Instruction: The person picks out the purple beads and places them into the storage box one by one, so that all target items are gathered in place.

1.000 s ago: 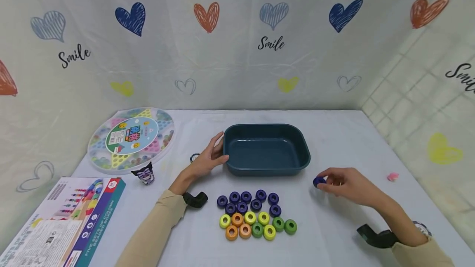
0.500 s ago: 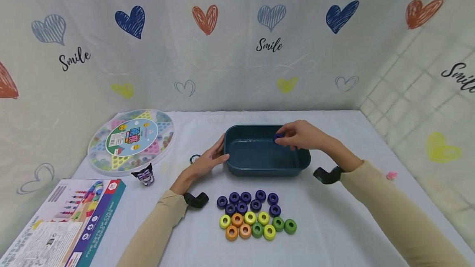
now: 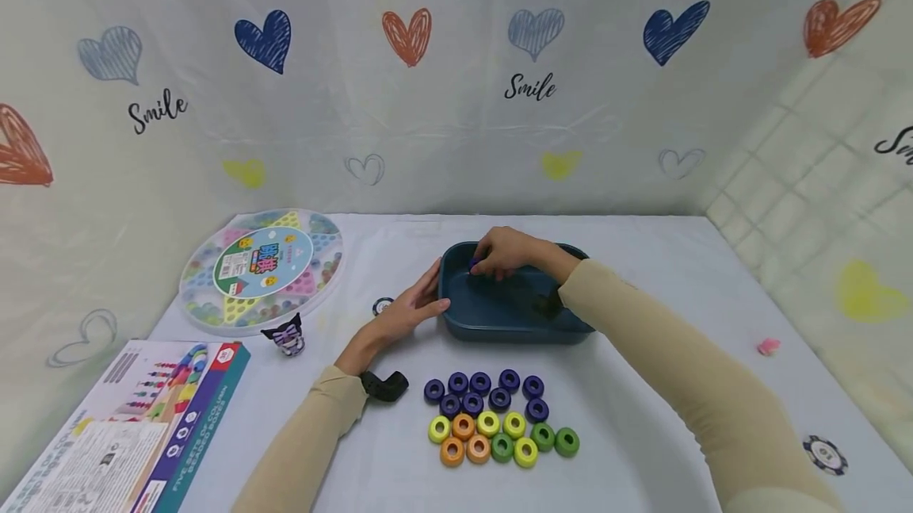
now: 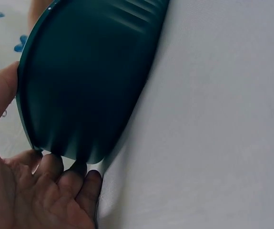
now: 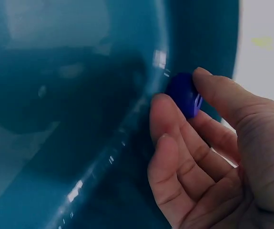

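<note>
Dark teal tray on the white-covered bench. Change over the last 1 s: right hand has gone from the bench right of the tray, across its rim, to the tray's left end. Right wrist view: thumb and fingers pinch 1 dark blue bead, beside the tray's inner wall; cannot tell whether bead touches it. No release seen.

Left hand unchanged: grips the tray's left end, thumb at the rim, fingers against the end wall.

Beads on the bench, nearer the person than the tray, same count as 1 s ago: 9 dark blue beads, 4 yellow beads, 3 orange beads, 3 green beads. Poker chip at far right now uncovered by the arm.

Judgement: carry across looks done; bead is within the walls but not yet let go, so this placement remains incomplete.
</note>
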Tool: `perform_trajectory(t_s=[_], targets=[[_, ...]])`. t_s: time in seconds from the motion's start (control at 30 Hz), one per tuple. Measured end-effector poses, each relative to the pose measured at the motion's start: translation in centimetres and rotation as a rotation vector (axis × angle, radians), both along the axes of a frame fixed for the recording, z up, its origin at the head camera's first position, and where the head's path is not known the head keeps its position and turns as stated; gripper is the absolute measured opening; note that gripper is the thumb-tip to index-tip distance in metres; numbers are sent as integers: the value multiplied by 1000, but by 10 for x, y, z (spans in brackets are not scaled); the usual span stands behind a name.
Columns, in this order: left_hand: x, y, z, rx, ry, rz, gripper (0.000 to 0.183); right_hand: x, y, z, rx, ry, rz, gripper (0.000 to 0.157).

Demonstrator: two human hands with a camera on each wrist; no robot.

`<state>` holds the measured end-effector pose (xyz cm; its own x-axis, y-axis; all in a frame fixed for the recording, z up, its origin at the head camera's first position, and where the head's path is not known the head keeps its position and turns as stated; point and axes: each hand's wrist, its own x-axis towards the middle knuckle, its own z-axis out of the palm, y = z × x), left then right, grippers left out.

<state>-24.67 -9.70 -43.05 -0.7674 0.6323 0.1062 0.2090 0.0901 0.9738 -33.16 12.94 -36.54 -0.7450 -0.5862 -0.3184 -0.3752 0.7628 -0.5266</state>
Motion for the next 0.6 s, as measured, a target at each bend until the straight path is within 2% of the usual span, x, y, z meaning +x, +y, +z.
perform_trajectory(t_s=[0.17,0.27,0.43,0.6], targets=[[0,0,1,17,0,-19,73,-3,-17,-13,46,-50,-21,28],[0,1,3,12,-5,-25,73,-1,-23,-16,43,-48,-43,25],[0,0,3,-9,-3,-9,74,1,-26,-15,49,-26,-57,27],[-2,-4,0,-34,7,9,75,2,-23,-10,35,-62,-42,29]])
